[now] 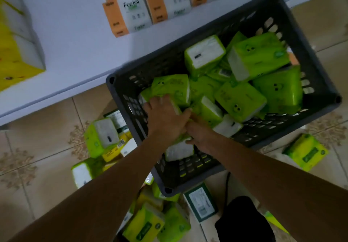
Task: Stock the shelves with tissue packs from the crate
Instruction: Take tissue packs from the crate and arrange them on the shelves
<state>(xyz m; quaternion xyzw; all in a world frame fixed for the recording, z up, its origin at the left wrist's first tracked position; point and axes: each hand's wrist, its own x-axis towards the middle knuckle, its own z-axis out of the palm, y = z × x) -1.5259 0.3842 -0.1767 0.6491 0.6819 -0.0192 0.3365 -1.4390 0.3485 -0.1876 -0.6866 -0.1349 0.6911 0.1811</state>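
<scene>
A dark grey plastic crate [308, 34] stands tilted against the white shelf [75, 40] and holds several green tissue packs [241, 100]. Both my hands reach into its near left corner. My left hand [165, 117] lies on top of a green pack [171, 87], fingers curled over its edge. My right hand [199, 134] grips another green pack with a white end [178, 149] low in the crate. The two hands touch each other.
Orange-and-white "Facial" packs [135, 14] stand at the back of the shelf, and yellow packs [17, 53] sit at its left. More green and yellow packs [101, 140] lie on the tiled floor around the crate, one at the right [307, 151].
</scene>
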